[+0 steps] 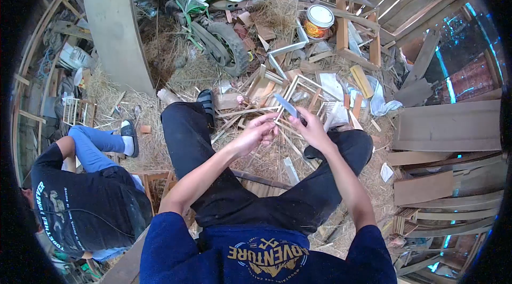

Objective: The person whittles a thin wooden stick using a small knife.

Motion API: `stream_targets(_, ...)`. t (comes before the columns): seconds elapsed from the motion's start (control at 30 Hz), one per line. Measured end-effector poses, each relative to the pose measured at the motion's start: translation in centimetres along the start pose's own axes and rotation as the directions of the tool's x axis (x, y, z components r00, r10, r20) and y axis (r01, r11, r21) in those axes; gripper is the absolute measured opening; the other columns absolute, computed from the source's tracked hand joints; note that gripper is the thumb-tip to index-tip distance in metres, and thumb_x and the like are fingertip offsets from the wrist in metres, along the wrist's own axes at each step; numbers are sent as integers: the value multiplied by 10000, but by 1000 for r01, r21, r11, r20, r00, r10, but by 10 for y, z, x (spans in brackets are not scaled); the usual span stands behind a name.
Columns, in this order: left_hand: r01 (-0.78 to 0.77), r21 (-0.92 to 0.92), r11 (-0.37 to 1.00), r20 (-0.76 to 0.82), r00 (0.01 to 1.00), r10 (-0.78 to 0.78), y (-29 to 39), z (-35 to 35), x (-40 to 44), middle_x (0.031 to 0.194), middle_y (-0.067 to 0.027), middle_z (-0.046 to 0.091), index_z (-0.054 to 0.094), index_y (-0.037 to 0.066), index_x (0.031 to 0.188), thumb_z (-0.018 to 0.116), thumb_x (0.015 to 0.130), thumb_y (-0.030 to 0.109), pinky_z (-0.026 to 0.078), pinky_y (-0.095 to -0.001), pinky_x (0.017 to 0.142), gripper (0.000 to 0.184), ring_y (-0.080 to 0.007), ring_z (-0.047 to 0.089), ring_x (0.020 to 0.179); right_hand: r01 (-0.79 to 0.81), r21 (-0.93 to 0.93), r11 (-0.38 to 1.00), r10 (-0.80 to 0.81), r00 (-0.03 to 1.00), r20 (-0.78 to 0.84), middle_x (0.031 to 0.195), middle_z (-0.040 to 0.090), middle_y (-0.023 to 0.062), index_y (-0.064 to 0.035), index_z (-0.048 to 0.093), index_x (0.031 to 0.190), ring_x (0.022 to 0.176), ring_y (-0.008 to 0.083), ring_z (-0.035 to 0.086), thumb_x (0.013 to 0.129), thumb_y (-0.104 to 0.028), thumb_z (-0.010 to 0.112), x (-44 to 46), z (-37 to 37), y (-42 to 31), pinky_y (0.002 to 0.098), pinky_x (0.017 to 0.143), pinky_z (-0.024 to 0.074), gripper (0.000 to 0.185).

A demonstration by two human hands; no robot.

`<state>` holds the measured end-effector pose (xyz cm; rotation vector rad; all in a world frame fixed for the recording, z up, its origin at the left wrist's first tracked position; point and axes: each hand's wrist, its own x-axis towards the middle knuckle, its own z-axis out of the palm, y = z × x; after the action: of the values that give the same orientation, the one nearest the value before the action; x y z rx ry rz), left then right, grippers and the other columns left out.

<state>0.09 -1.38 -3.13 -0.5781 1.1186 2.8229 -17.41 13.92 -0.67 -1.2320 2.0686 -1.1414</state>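
Right hand: closed around dark handle of knife; blade bare, pointing forward and leftward, above wood scraps. Left hand: just beside knife, fingers partly curled, fingertips near blade; cannot tell whether thin strip is gripped. Beyond hands, on straw-strewn floor: wooden frame, loose slats. Farther off: lidded bucket, motorcycle wheel. Co-worker in dark shirt at left, well apart from knife.
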Motion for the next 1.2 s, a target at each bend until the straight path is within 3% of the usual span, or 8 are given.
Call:
stream_targets(0.1, -2, 158, 987, 25, 1000, -2, 11, 3, -5, 910, 1, 589, 403, 119, 1503, 540, 1032, 204, 345, -200, 538, 498, -41, 439, 653, 23, 370, 929, -3, 999, -54, 835, 635, 13, 14, 640, 1123, 782, 96, 568, 970, -277, 661, 11, 25, 9, 288, 712, 458, 329)
stream_targets(0.2, -7, 301, 954, 1, 1000, 7, 6, -3, -8, 900, 12, 607, 423, 123, 1496, 557, 1032, 230, 349, -198, 536, 495, -29, 433, 632, -149, 238, 960, 150, 989, 13, 826, 608, -20, -6, 665, 1065, 742, 57, 511, 957, -270, 677, 19, 28, 12, 261, 640, 407, 285)
stream_targets(0.33, 8, 407, 913, -52, 999, 14, -6, 4, -23, 859, 30, 598, 498, 92, 1440, 549, 1040, 255, 373, -196, 545, 435, -33, 455, 642, -85, 384, 920, 172, 965, -198, 693, 506, -73, -45, 653, 971, 615, 35, 430, 949, -289, 692, 17, 24, 1, 232, 550, 344, 248)
stream_targets(0.4, 23, 411, 911, -58, 998, 1, -20, -6, -20, 851, 33, 593, 515, 72, 1421, 550, 1041, 260, 376, -194, 550, 426, -32, 459, 653, -200, 583, 787, 383, 900, -207, 766, 575, -49, -26, 648, 1007, 625, 37, 459, 983, -267, 646, 19, 6, -8, 239, 570, 388, 242)
stream_targets(0.57, -263, 500, 825, 16, 955, 295, -27, -13, -3, 797, 72, 517, 527, 59, 1407, 526, 1050, 257, 301, -172, 511, 408, -4, 405, 613, -133, 498, 857, 336, 877, -343, 669, 469, -93, -81, 623, 975, 544, 15, 405, 972, -297, 671, 30, 5, 8, 218, 470, 310, 221)
stream_targets(0.7, -152, 448, 881, -93, 972, 215, -7, -14, -11, 811, 63, 536, 523, 65, 1421, 555, 1034, 261, 311, -171, 527, 436, -6, 399, 616, -94, 281, 955, 125, 988, -94, 788, 610, -9, -8, 654, 1053, 703, 64, 543, 949, -229, 683, 23, 31, 4, 238, 640, 447, 246)
stream_targets(0.8, -146, 463, 874, -98, 972, 215, -7, -19, -12, 839, 57, 552, 486, 55, 1449, 547, 1036, 260, 310, -172, 528, 464, -7, 397, 613, -6, 394, 919, 53, 993, -108, 812, 623, -9, -8, 651, 1042, 712, 58, 538, 956, -224, 673, 25, 50, 10, 251, 647, 444, 233)
stream_targets(1.2, -216, 399, 891, -107, 954, 279, -16, -25, -1, 883, 44, 579, 507, 24, 1391, 520, 1042, 234, 332, -179, 557, 408, -15, 421, 650, -132, 440, 889, 270, 925, -269, 727, 522, -65, -34, 626, 962, 632, 26, 420, 984, -243, 643, 47, 47, 0, 232, 552, 346, 211)
